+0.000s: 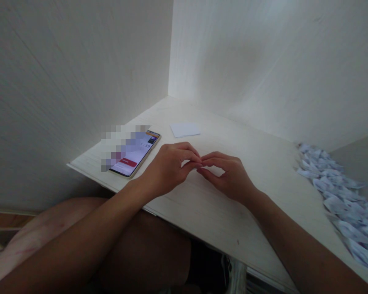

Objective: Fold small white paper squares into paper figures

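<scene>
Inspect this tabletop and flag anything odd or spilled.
Part of the phone is pixelated, so its left side cannot be made out. A small dark mark near the front edge interrupts the pale tabletop. Nothing looks spilled.

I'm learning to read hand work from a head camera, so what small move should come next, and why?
Perhaps ease the left hand and right hand slightly apart: their fingertips meet over the table, and whether they pinch anything is hidden, so a small gap should show. It might also free a hand for the white paper, which lies untouched beyond them.
</scene>
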{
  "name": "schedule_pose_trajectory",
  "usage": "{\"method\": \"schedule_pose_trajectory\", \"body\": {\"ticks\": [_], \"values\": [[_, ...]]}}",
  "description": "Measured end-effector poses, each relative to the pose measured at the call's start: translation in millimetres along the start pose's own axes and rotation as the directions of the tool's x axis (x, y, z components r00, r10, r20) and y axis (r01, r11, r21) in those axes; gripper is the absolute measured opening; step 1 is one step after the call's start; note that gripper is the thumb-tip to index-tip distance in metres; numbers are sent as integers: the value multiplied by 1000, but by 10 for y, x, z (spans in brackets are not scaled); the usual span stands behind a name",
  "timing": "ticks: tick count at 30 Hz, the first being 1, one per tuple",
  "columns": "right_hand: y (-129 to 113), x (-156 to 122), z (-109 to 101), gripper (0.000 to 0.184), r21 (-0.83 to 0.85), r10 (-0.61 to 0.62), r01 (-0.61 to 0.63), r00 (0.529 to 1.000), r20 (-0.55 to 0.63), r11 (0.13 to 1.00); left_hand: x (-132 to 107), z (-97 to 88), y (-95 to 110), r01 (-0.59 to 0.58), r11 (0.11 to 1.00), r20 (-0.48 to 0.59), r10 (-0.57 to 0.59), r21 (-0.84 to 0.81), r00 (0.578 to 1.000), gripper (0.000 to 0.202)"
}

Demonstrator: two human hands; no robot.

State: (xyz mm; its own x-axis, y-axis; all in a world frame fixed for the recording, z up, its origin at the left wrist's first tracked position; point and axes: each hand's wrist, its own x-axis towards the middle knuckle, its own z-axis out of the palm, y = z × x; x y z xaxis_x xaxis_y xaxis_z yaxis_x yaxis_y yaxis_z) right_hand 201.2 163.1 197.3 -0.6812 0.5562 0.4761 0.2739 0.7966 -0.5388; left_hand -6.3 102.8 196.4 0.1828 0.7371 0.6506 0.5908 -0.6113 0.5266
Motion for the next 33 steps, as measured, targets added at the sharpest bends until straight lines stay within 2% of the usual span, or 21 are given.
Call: {"method": "schedule_pose_trajectory", "body": {"ticks": [5, 10, 16, 21, 27, 33], "values": [[62, -29, 3, 11, -75, -9, 13, 998, 56, 997, -3, 17, 9, -6, 999, 41, 4, 50, 999, 15], [51, -9, -36, 12, -154, -34, 51, 993, 115, 987, -14, 58, -24, -16, 999, 27, 15, 52, 1000, 17], [35, -8, -24, 9, -171, -12, 24, 997, 73, 985, -11, 87, -16, -18, 999, 4, 18, 47, 1000, 16], [22, -7, 4, 2, -51, 69, -70, 997, -28, 996, 1, 77, -31, -24, 999, -46, 22, -32, 999, 13], [9, 21, 48, 18, 291, 203, -158, 970, -132, 944, 15, 42, -61, -31, 981, -152, 2, -191, 988, 7], [-27, 28, 41, 7, 303, 207, -167, 973, -105, 938, 32, 13, -29, -94, 981, -193, 61, -168, 979, 5]]}}
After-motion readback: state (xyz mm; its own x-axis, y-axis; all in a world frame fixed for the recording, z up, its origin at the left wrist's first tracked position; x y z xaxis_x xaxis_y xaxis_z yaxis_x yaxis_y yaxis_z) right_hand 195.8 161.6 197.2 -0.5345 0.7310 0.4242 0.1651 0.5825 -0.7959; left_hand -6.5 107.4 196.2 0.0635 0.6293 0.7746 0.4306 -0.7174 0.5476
